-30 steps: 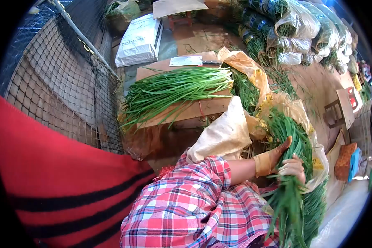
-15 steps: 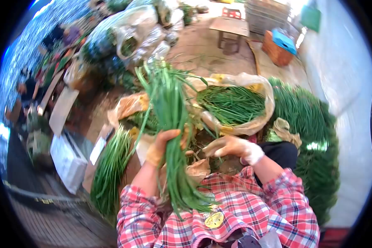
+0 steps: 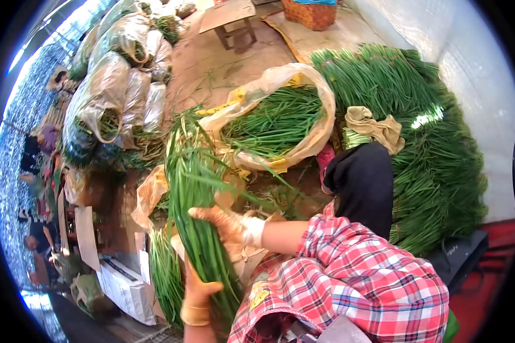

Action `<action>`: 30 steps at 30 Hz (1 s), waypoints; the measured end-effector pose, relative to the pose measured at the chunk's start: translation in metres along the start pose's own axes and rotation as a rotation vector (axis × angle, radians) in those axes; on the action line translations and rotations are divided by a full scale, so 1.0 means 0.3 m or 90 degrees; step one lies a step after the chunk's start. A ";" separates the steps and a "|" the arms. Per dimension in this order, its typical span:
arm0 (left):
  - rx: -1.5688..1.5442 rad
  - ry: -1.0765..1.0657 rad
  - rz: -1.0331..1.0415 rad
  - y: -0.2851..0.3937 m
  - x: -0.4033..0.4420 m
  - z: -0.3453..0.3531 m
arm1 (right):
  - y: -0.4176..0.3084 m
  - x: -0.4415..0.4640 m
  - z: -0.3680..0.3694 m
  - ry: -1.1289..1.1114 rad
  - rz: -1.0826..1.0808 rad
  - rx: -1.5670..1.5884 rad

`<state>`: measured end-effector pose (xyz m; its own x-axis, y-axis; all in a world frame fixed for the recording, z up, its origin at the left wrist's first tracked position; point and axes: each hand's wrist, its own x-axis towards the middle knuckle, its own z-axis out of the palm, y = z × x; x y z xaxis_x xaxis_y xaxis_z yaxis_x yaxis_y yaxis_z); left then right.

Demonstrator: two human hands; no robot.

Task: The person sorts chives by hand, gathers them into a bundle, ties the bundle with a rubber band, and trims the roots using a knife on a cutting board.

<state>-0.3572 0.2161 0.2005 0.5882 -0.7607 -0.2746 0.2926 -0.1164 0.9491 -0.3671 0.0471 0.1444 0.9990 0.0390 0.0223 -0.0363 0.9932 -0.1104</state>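
A long bunch of green chives slants up in front of me. My left hand, in a thin orange glove, is wrapped round its lower part. Higher up, my right hand, also gloved, lies across the bunch with its fingers closed against the leaves. Some loose leaves beside it are smeared by motion. More chives lie to the left of my left hand. An open plastic bag beyond my right hand holds many cut chives.
Stacked chive bundles spread along the right, with a tan cloth at their edge. Stuffed plastic bags stand at back left. A low wooden table and an orange basket are at the back. A white box sits left; people are far left.
My right hand has moved left from beside the bunch onto it. My left hand now grips the bunch lower down. The view has turned, showing more of the right-side stack.
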 end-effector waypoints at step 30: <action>0.190 0.190 -0.206 -0.077 -0.261 -0.261 | -0.946 -0.102 -0.294 0.597 -0.431 -0.517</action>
<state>-0.3511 0.3285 0.1879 0.7054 -0.4460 -0.5508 0.2931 -0.5240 0.7997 -0.3851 -0.2456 0.0875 0.4750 -0.8187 -0.3226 0.1552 0.4388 -0.8851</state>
